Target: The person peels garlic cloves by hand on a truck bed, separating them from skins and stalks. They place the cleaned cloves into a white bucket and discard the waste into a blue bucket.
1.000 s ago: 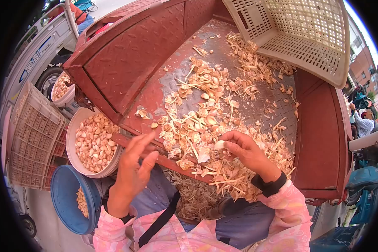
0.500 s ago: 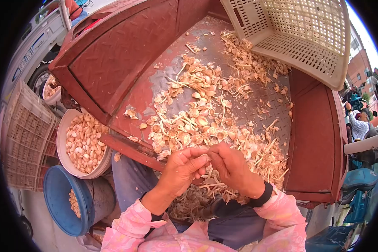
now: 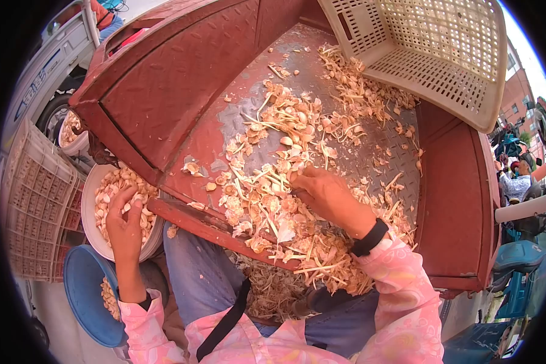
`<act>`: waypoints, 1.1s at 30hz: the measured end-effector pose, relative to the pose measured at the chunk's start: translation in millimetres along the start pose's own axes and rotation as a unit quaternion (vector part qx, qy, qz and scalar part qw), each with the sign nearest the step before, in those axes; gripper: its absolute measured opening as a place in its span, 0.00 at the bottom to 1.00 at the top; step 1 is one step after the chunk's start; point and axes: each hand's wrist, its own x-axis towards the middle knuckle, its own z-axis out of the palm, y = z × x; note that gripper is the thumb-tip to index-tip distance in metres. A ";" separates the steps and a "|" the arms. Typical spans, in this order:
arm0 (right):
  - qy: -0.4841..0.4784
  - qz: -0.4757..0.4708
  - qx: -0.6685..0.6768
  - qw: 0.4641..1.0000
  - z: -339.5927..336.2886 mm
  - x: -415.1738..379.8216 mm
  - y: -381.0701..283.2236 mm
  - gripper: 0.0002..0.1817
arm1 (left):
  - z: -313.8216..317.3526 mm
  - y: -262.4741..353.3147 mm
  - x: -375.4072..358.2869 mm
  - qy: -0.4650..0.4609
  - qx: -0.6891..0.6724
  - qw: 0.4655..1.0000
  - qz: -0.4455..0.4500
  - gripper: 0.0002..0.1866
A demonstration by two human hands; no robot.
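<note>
My left hand (image 3: 125, 225) is over the white bucket (image 3: 91, 224) of peeled garlic cloves (image 3: 108, 182), its thumb and fingers apart. A pale clove shows between them; whether it touches them is unclear. My right hand (image 3: 329, 195) reaches into the heap of garlic skins, stems and cloves (image 3: 273, 176) on the red metal cart bed (image 3: 194, 142). Its fingers are pressed together at the heap, and what they pinch is hidden.
A blue bucket (image 3: 79, 297) with some cloves stands below the white one. Plastic crates (image 3: 39, 206) are at the left. A beige perforated basket (image 3: 437, 60) sits at the cart's upper right. Another person (image 3: 515, 182) and parked scooters are at the far right.
My hands were together above the cart's near edge and have separated. The left moved over the white bucket and opened; the right moved up into the garlic heap.
</note>
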 end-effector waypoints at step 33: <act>0.045 0.173 0.017 0.984 -16.0 -63.0 24.0 0.08 | 125.5 155.3 -26.6 -0.258 -0.120 0.940 0.189 0.08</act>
